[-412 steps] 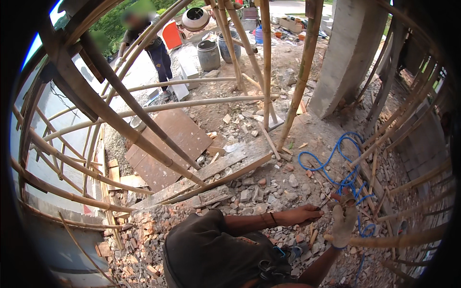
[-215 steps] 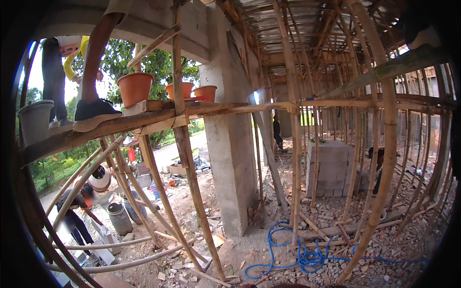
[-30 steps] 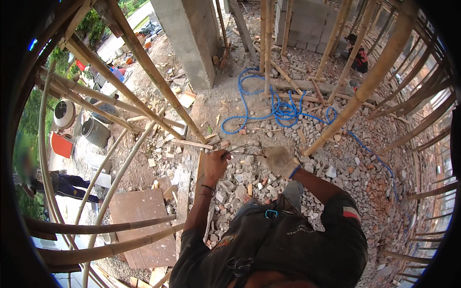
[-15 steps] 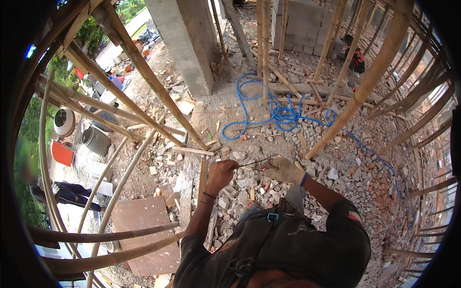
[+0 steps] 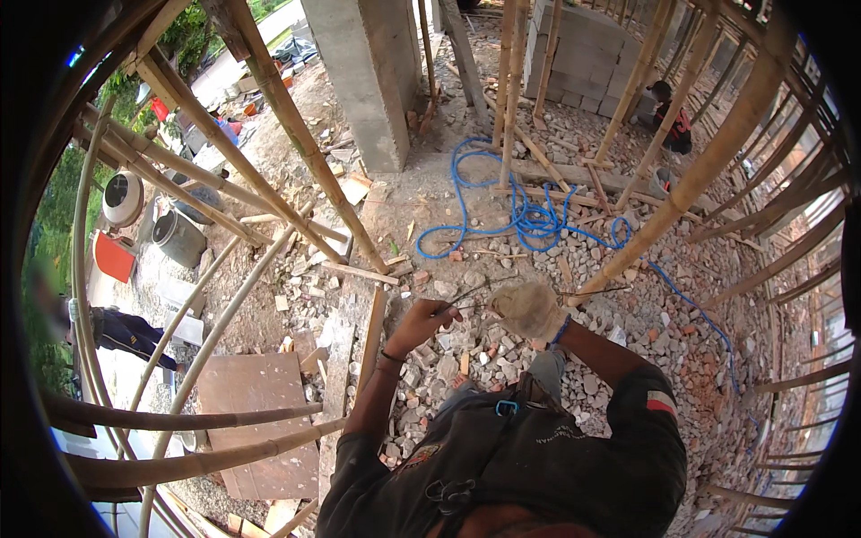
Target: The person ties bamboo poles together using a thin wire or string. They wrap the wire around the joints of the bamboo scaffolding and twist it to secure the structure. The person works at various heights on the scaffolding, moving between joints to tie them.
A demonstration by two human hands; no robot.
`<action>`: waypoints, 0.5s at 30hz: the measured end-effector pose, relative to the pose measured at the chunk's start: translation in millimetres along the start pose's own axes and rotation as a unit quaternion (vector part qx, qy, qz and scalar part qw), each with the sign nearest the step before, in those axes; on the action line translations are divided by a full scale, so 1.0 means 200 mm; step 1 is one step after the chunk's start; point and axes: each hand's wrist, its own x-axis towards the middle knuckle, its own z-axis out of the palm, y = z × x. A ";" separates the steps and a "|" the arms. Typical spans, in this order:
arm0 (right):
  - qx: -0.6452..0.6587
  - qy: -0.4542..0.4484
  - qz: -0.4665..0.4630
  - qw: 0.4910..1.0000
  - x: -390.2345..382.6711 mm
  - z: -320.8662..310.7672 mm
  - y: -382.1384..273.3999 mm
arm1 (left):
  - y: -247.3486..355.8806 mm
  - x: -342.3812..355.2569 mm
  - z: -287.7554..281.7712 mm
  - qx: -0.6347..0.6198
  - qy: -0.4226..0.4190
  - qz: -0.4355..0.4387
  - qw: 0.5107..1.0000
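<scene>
A thin dark wire (image 5: pixel 599 290) runs between my hands above the rubble. My bare left hand (image 5: pixel 418 326) is closed, pinching the wire's left end at the fingertips. To its right, my right hand (image 5: pixel 527 311), in a pale work glove, is closed around the wire. One stretch arcs from the left fingertips toward the glove, and a loose length sticks out past the glove on the right. The gloved fingers are partly hidden, so their exact hold does not show.
Bamboo poles (image 5: pixel 309 166) slant on both sides. A blue hose (image 5: pixel 464 202) lies coiled ahead, near a concrete column (image 5: pixel 368 90). Broken rubble (image 5: pixel 628 394) covers the ground, and a brown board (image 5: pixel 251 408) lies at left. One person (image 5: pixel 668 117) crouches far right; another (image 5: pixel 126 332) is at left.
My hands have drawn a little apart, the gloved right hand turning. A length of the wire now shows to the right of the glove. The view has shifted slightly.
</scene>
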 end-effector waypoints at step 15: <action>0.034 0.065 -0.098 0.992 0.04 -0.25 0.06 | -0.08 -0.14 -0.02 -0.355 -0.132 -0.145 0.914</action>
